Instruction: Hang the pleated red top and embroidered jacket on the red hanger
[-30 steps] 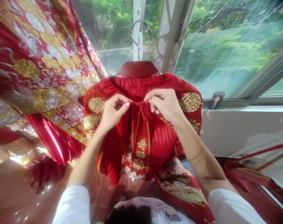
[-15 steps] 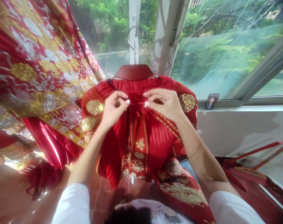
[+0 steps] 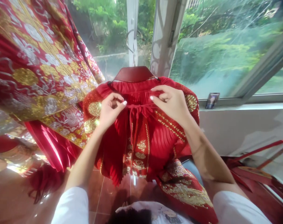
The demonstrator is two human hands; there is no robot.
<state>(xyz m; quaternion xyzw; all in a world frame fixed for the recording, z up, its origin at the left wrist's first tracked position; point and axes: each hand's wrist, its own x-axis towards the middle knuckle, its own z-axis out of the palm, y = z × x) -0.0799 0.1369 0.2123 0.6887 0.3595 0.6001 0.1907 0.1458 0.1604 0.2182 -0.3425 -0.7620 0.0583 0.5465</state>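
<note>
A red pleated garment (image 3: 141, 146) with gold embroidery hangs from a dark red wooden hanger (image 3: 133, 74) in front of me. A thin red tie (image 3: 139, 106) runs across its chest, with loose ends falling down the pleats. My left hand (image 3: 110, 112) pinches the tie's left end between fingertips and thumb. My right hand (image 3: 170, 102) pinches the right end, above the gold-beaded trim. White sleeves cover both upper arms.
A red robe with gold and silver brocade (image 3: 38, 71) hangs at the left, close to my left arm. Behind the hanger is a window frame (image 3: 167, 37). A small pixelated object (image 3: 212, 100) stands on the sill. Red strips (image 3: 255, 168) lie at lower right, above red floor tiles (image 3: 96, 196).
My hands have moved farther apart, and the tie now stretches flat between them. The view has shifted slightly, moving the hanger lower and left.
</note>
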